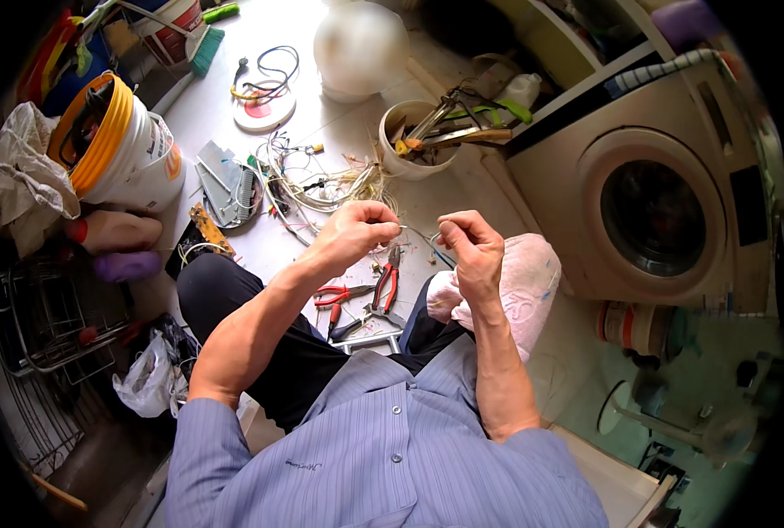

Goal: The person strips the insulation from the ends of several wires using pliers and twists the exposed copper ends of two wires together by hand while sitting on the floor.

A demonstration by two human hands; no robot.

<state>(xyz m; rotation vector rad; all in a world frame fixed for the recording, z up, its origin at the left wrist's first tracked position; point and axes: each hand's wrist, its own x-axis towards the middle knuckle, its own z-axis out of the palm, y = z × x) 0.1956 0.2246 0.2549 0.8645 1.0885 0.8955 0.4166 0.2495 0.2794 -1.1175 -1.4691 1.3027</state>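
A thin pale wire spans the short gap between my two hands, above the floor in front of my knees. My left hand is closed in a pinch at its left end. The fingertips of my right hand pinch the other end, where a darker strand hangs below them. Under my hands lie red-and-black pliers and a second red-handled pair. A pink towel is draped over my right knee. Beyond my left hand spreads a tangle of pale cables with small connectors.
A grey metal casing sits left of the tangle. Behind it stand a coiled cord on a round white lid and a white bucket of tools. A washing machine stands at right; a white-and-yellow bucket at left.
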